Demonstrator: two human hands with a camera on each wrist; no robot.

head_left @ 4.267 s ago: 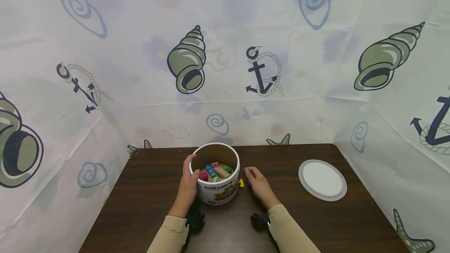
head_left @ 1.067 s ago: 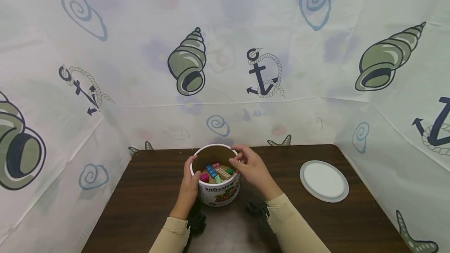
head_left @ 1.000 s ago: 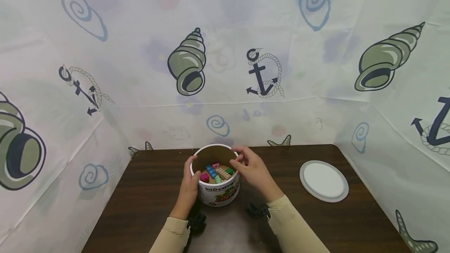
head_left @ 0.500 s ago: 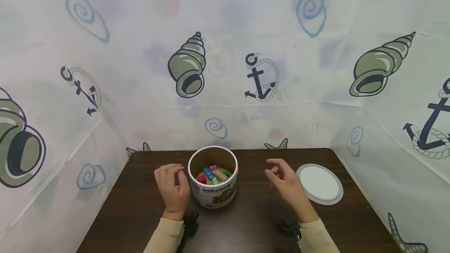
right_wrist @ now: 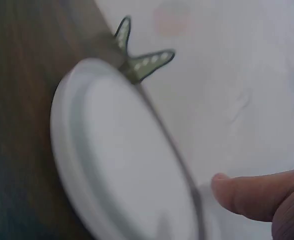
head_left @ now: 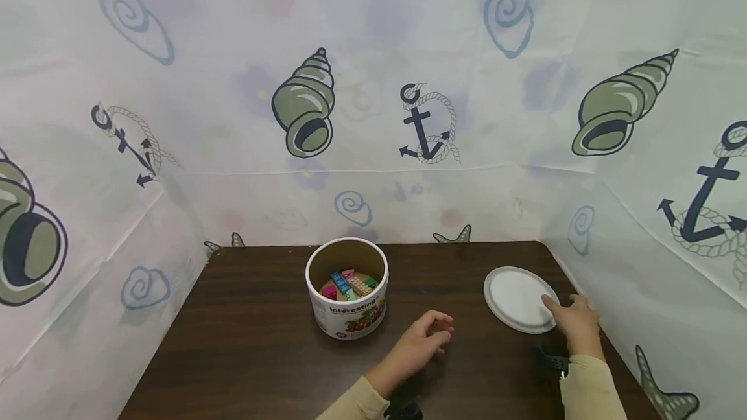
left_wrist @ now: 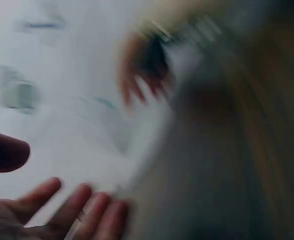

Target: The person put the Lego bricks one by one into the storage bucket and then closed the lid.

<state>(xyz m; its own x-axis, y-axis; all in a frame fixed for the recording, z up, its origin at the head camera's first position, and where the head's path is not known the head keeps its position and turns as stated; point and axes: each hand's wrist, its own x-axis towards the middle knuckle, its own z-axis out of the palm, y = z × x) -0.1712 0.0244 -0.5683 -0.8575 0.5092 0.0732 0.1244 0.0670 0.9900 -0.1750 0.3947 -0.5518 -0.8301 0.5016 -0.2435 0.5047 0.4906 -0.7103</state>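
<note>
A white round tub [head_left: 347, 321] printed "Interesting" with red fruit stands uncovered, several toy building bricks [head_left: 350, 284] in pink, blue, beige and green at its bottom. To its right lies a white round lid [head_left: 516, 300], large in the right wrist view. My right hand [head_left: 578, 326] is at the lid's right edge, thumb [right_wrist: 247, 196] extended over the rim side and apart from the rim in the wrist view. My left hand [head_left: 417, 349], fingers loosely bent and holding nothing, hovers between tub and lid. The left wrist view is blurred, showing its spread fingers [left_wrist: 77, 210].
Everything rests on a dark wood table [head_left: 245, 336]. A pale cloth backdrop [head_left: 373, 115] with shells and anchors rises behind and along both sides, close to the lid's right. A black wrist camera [head_left: 551, 360] sits on the right wrist.
Both hands have left the tub's rim. The right moved right to the lid, and the left followed across the tub's front. The yellow piece once beside the tub no longer shows there.
</note>
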